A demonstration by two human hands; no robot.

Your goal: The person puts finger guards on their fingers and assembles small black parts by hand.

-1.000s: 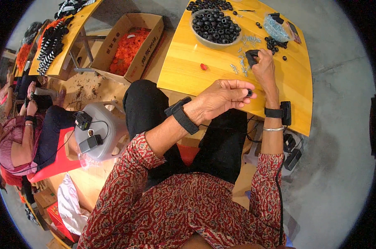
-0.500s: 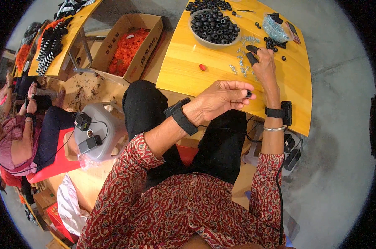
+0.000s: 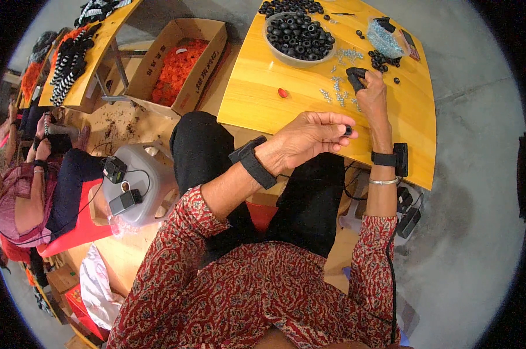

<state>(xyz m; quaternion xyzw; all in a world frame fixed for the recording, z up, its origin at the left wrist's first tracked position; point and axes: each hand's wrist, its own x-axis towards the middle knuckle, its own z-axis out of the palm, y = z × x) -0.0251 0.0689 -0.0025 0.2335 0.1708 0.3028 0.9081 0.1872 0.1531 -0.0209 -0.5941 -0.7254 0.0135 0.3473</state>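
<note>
Small black ring [image 3: 348, 130] sits pinched at the fingertips of the left hand [image 3: 309, 136], which hangs above the near edge of the yellow surface [image 3: 263, 87], in front of the person's lap. This grip is clamped on the ring. The right hand [image 3: 372, 96] rests further out on the surface, its fingers closed over a black block-like tool [image 3: 355, 75], just beside a scatter of small silver pieces [image 3: 337, 93]. A bowl of black rings [image 3: 299, 36] stands at the far side, and one red piece [image 3: 282, 92] lies alone near the middle. I judge the step to be the joining of one ring with a part at the tool. The next move probably calls for bringing the ring across to the right hand and lining it up carefully, because the piece is tiny and may slip.
</note>
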